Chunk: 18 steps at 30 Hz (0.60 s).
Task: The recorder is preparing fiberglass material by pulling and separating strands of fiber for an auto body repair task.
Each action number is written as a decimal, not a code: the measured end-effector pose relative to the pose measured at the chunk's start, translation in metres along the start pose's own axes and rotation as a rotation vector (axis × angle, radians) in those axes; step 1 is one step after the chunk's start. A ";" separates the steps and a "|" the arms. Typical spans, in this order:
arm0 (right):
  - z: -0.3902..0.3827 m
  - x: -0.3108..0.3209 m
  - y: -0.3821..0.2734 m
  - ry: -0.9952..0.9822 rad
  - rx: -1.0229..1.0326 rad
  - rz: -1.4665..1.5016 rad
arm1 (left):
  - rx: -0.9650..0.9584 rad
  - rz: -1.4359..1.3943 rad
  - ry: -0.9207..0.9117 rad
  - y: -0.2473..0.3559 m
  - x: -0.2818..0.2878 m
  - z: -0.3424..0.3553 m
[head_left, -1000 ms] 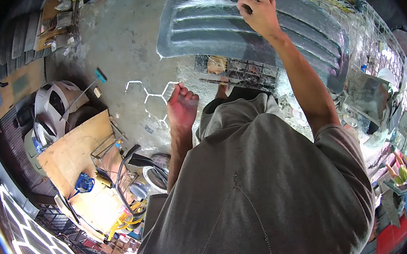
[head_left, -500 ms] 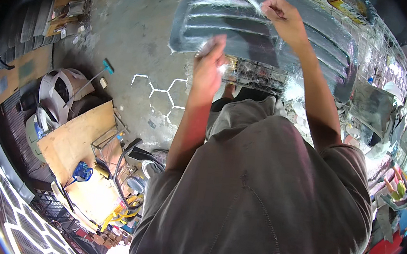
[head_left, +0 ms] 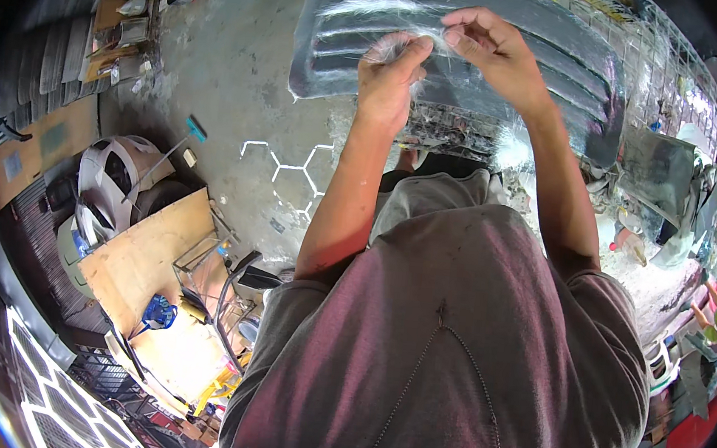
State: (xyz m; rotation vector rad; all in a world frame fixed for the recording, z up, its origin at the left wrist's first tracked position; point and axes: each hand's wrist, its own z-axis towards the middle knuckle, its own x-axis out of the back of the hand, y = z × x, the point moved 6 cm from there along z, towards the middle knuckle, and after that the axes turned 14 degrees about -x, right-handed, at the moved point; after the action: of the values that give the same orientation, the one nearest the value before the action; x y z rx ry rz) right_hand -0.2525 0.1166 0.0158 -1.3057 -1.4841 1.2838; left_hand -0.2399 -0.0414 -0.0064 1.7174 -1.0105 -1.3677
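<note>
My left hand is closed on a tuft of fine white fibre strands, with its thumb pressed over them. Close by on the right, my right hand has its fingers curled and its thumb and fingertips at the loose end of the same strands. Both hands are above a large dark grey moulded panel with long slat-like ridges. A strip of similar white fibres lies along the panel's upper left ridge.
Wire mesh runs beyond the panel on the right. Scraps and a grey sheet lie at right. On the left are a teal-headed brush, a silver-grey moulded part, and a wooden board with a blue item.
My left hand has moved up and right over the panel, bringing its tuft beside my right hand. My right hand has come slightly lower, its fingers spreading from a tight pinch.
</note>
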 end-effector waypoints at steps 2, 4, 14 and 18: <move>-0.003 -0.003 -0.005 0.024 -0.018 -0.027 | -0.007 0.014 0.023 0.000 0.000 0.000; -0.005 -0.001 -0.005 0.050 -0.038 -0.055 | -0.036 0.089 0.032 0.002 -0.001 0.000; -0.004 -0.007 -0.004 0.147 -0.013 -0.031 | -0.082 0.132 0.060 -0.001 -0.003 -0.001; 0.003 -0.002 0.007 0.214 -0.015 -0.098 | -0.025 0.102 0.120 -0.012 0.007 -0.004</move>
State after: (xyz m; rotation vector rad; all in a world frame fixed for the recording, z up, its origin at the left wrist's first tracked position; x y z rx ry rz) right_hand -0.2539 0.1142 0.0082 -1.3192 -1.3914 1.0372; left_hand -0.2330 -0.0423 -0.0188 1.6844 -0.9954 -1.1942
